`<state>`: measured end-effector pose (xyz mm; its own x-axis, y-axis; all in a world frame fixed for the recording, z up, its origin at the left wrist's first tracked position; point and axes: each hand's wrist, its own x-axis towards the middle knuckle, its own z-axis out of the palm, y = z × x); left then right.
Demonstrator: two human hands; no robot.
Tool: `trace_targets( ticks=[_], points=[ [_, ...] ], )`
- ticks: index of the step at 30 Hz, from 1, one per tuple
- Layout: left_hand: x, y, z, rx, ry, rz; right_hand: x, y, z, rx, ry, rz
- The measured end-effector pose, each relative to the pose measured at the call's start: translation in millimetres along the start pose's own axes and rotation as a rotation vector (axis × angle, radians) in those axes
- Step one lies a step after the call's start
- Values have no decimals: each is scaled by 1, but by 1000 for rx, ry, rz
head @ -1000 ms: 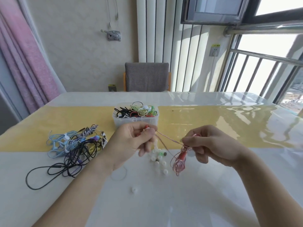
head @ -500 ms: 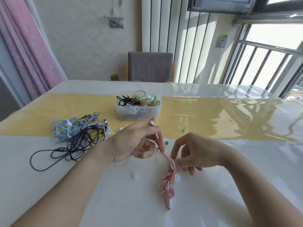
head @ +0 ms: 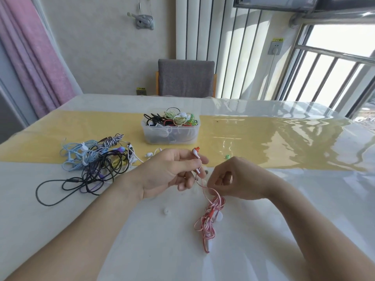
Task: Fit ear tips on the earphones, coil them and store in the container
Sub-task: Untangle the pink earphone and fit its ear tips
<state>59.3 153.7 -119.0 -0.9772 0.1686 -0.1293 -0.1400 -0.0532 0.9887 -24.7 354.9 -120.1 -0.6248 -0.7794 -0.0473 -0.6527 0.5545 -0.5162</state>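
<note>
The table [head: 304, 199] fills the lower two thirds of the frame — a glossy white top under a clear cover that throws back wavy window glare, crossed by a broad yellow band [head: 263, 142] from left to right. At centre, the left hand [head: 170, 173] has its grip pinched narrow on a white-and-red earbud [head: 196, 154], whose orange tip points up above the fingers. From it a thin pink cable runs down to the right hand [head: 235, 179], whose fingers are closed on the cord just below the left hand. Beneath the right hand the rest of the pink earphones [head: 211, 218] hangs in a loose bundle that trails down onto the white surface at lower centre.

On the yellow band, upper centre, stands a clear plastic container [head: 171, 134] heaped with coiled earphones in black, green, red and white. Left of centre lies a tangled pile of earphones [head: 95, 161] in pale blue, purple, black and striped cord, one black loop spilling toward the lower left. A small white ear tip [head: 166, 210] sits alone on the white surface between the forearms, and a green ear tip [head: 227, 156] lies on the band just above the right hand.

Behind the table, a grey chair [head: 186, 78] stands against a pale wall. A pink curtain [head: 30, 53] hangs at upper left; white vertical blinds [head: 213, 41] and a barred window [head: 334, 67] take the upper right.
</note>
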Motion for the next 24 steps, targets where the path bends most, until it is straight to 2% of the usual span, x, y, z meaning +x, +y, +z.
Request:
trace_targets(
  ticks=[4,7,9,13,18,20,24],
  points=[
    [1,0,2,-68,-1,-17,-1,1,-2,-31,-38,16],
    [2,-1,4,-115,-4,-21,-1,1,-6,-8,0,42],
    [2,0,5,-140,-9,-20,-2,1,-10,130,86,42],
    [3,0,5,-139,19,-12,-6,-4,-18,566,257,-33],
    [2,-3,9,58,97,58,-3,-11,-14,1046,344,-65],
    [2,-5,10,126,121,105,-1,-14,-10,1159,366,-45],
    [2,-6,14,221,137,214,2,-18,1,1179,459,10]
  ],
)
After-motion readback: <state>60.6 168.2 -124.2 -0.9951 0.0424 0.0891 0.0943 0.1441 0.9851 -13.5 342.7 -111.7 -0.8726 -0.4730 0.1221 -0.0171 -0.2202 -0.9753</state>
